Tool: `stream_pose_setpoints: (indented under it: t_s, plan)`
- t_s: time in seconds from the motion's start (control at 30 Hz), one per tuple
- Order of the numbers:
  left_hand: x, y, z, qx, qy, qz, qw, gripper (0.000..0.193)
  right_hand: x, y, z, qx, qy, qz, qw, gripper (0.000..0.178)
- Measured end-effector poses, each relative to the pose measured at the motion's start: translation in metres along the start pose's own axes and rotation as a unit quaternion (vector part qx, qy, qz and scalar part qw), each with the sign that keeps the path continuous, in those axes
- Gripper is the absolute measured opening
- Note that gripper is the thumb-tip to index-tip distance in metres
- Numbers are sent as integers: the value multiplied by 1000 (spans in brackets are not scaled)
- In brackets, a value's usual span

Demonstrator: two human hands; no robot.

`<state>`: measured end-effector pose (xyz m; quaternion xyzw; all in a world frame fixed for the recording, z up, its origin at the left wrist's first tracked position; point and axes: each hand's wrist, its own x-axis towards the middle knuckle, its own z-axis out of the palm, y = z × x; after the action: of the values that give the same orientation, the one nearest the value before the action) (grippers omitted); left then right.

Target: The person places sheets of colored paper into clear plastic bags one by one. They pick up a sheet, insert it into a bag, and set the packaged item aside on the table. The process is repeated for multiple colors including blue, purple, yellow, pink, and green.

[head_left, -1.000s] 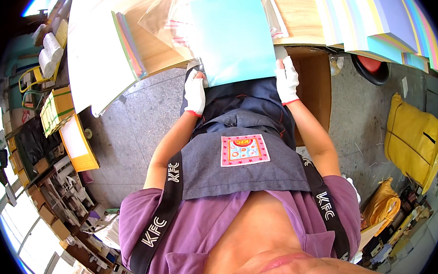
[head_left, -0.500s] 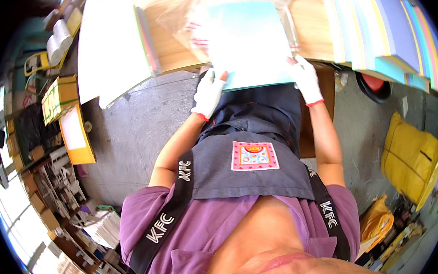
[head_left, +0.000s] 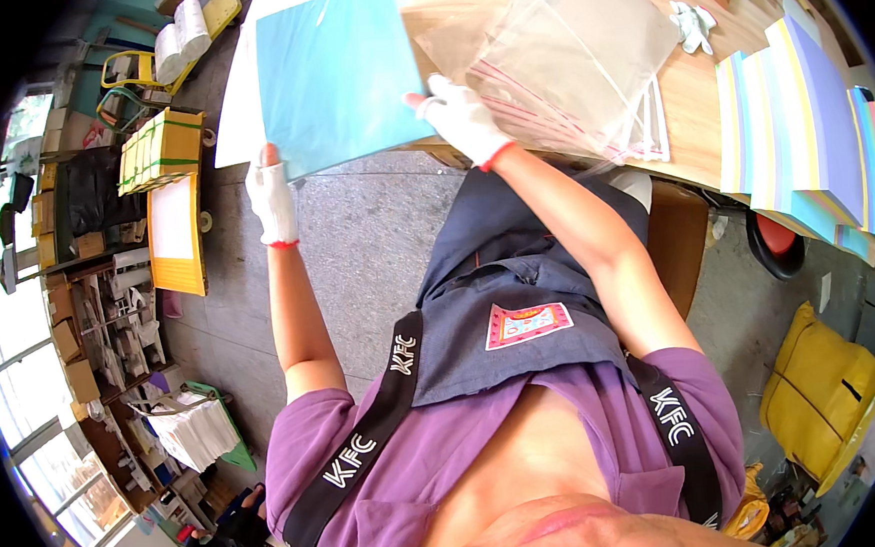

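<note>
Wood-grain tabletop (head_left: 696,107) in a cluttered workroom: the blue packet (head_left: 345,74) has swung left, now partly over white sheets (head_left: 241,115), leaving clear bags (head_left: 584,49) uncovered. Left hand (head_left: 273,201) grips its near-left corner; right hand (head_left: 461,122) meets its right edge, grip unclear.

Workshop; coloured paper stacks (head_left: 788,142); loaded shelves (head_left: 104,446)

Blue packet (head_left: 340,79) hides some left hand (head_left: 273,198) fingers; right hand (head_left: 460,120) blurred; upper edge crops tabletop (head_left: 692,97); distant person (head_left: 228,537) too small to make out.
</note>
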<state>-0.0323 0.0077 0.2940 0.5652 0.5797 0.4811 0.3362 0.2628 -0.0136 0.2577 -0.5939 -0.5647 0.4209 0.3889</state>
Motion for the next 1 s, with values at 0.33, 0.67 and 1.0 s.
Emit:
stream_pose_setpoints:
  t_s: [0.33,0.67,1.0]
  plan:
    - [55,-120,-40,121,-52,-70,989,55,7,25,-16,93,-77,1,993,51]
    - [9,-22,13,347,177,330,860,65,-216,0,-321,-163,388,52,906,39]
    - [-123,25,182,68,-195,410,888,45,-267,3,-438,-675,308,227,631,58]
